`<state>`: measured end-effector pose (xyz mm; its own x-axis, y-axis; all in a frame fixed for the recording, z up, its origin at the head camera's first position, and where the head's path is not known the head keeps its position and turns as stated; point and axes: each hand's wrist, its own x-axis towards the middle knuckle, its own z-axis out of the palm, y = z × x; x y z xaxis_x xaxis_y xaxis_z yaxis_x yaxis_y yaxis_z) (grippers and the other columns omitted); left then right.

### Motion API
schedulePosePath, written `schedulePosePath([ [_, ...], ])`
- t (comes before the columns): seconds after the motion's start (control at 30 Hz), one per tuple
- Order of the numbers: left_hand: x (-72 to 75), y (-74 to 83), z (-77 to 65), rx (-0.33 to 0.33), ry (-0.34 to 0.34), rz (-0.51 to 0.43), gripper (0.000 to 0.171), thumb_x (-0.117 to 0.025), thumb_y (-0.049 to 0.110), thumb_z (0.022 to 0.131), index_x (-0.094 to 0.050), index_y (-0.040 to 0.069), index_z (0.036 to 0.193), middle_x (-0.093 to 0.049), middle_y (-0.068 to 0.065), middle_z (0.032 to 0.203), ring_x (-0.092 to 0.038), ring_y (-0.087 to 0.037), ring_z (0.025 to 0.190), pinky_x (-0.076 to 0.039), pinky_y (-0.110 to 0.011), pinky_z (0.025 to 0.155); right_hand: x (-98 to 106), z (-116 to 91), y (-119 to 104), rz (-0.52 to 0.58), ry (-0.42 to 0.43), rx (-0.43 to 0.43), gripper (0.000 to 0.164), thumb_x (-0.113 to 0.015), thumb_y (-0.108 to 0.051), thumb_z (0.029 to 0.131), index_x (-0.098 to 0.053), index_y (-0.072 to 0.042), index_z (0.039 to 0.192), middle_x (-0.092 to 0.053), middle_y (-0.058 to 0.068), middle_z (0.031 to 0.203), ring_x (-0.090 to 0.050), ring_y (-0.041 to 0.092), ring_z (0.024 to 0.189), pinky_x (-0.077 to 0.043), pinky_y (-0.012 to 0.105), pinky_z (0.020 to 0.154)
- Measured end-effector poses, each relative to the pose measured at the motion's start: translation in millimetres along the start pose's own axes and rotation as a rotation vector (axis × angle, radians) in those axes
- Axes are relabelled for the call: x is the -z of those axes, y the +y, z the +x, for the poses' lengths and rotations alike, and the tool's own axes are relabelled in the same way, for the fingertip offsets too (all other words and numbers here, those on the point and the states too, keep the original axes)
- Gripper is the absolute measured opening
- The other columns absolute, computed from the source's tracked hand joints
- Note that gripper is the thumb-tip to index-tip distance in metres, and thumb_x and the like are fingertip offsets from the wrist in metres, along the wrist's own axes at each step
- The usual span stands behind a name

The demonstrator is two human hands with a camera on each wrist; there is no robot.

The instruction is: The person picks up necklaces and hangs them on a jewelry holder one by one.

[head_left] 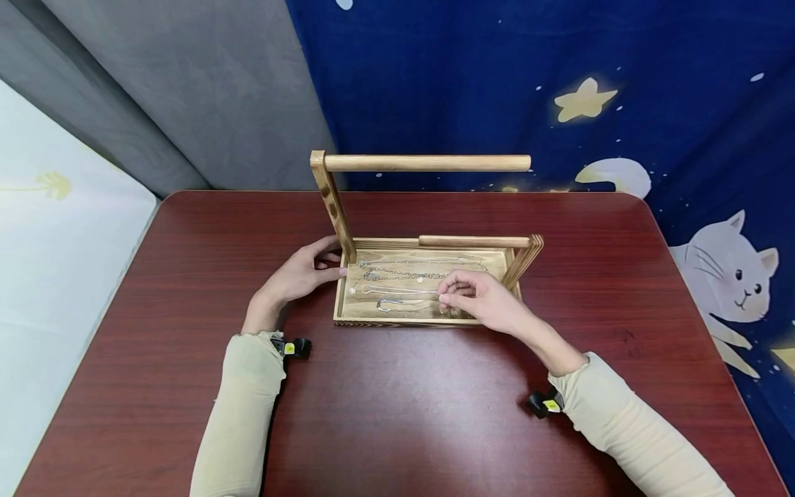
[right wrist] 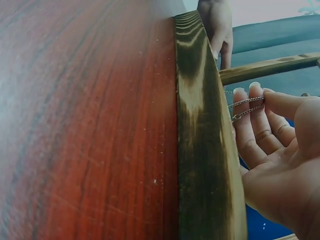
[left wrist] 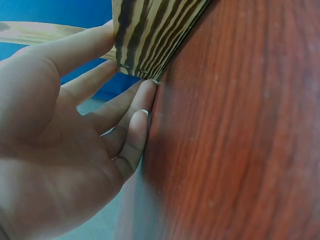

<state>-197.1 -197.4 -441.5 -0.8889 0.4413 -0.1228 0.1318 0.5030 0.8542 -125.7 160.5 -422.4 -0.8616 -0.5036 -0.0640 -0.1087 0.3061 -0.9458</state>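
Note:
A wooden jewelry stand, with a shallow tray [head_left: 428, 322] as its base, stands on the table. Around the tray's back left corner my left hand [head_left: 298, 273] holds on, its thumb on the left rim and its fingertips at the corner, as the left wrist view also shows. My right hand [head_left: 481, 297] is over the tray's right part. Its thumb and fingertips pinch a thin silver chain [right wrist: 245, 101], which runs over the fingers in the right wrist view. Several fine chains lie side by side on the tray floor, among them a necklace [head_left: 406, 277].
A tall post [head_left: 335, 207] at the left carries a long upper bar [head_left: 428, 163]. From a shorter post [head_left: 524, 261] at the right, a lower bar [head_left: 475, 241] reaches over the tray's back. Curtains hang behind the dark red table [head_left: 410, 400].

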Motion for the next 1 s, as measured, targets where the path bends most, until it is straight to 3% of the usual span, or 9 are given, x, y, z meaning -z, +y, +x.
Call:
schedulePosePath([
  [0.27, 0.1, 0.6, -0.1, 0.005, 0.001, 0.000, 0.067, -0.071, 0.015, 0.094, -0.039, 0.009, 0.152, -0.049, -0.012, 0.145, -0.054, -0.030, 0.121, -0.043, -0.044, 0.097, 2.2, -3.8, -9.7, 0.189, -0.017, -0.045, 0.016, -0.062, -0.005, 0.098, -0.067, 0.008, 0.106, -0.069, 0.016, 0.092, -0.069, 0.022, 0.084, -0.057, 0.045, 0.079],
  [0.4, 0.5, 0.0, 0.6, -0.006, 0.003, 0.002, 0.066, -0.071, 0.015, 0.094, -0.039, 0.008, 0.152, -0.050, -0.013, 0.144, -0.055, -0.030, 0.120, -0.043, -0.044, 0.097, 4.9, -7.1, -16.0, 0.185, -0.003, -0.072, 0.019, -0.063, -0.009, 0.098, -0.068, 0.004, 0.110, -0.070, 0.020, 0.098, -0.070, 0.020, 0.084, -0.056, 0.047, 0.080],
  [0.7, 0.8, 1.6, -0.5, 0.003, 0.004, 0.009, 0.067, -0.071, 0.014, 0.094, -0.039, 0.008, 0.152, -0.050, -0.014, 0.144, -0.055, -0.031, 0.120, -0.044, -0.044, 0.097, 9.0, -10.4, -19.8, 0.188, -0.006, -0.086, 0.019, -0.062, -0.011, 0.099, -0.069, 0.002, 0.112, -0.067, 0.030, 0.106, -0.067, 0.032, 0.087, -0.057, 0.044, 0.078],
  [1.0, 0.4, 0.6, -0.1, 0.007, -0.001, 0.007, 0.068, -0.071, 0.014, 0.093, -0.038, 0.009, 0.153, -0.048, -0.013, 0.146, -0.055, -0.031, 0.121, -0.044, -0.043, 0.096, 9.9, -12.7, -23.7, 0.199, -0.005, -0.056, 0.017, -0.062, -0.009, 0.099, -0.069, 0.002, 0.110, -0.067, 0.029, 0.104, -0.066, 0.023, 0.085, -0.057, 0.040, 0.078],
])
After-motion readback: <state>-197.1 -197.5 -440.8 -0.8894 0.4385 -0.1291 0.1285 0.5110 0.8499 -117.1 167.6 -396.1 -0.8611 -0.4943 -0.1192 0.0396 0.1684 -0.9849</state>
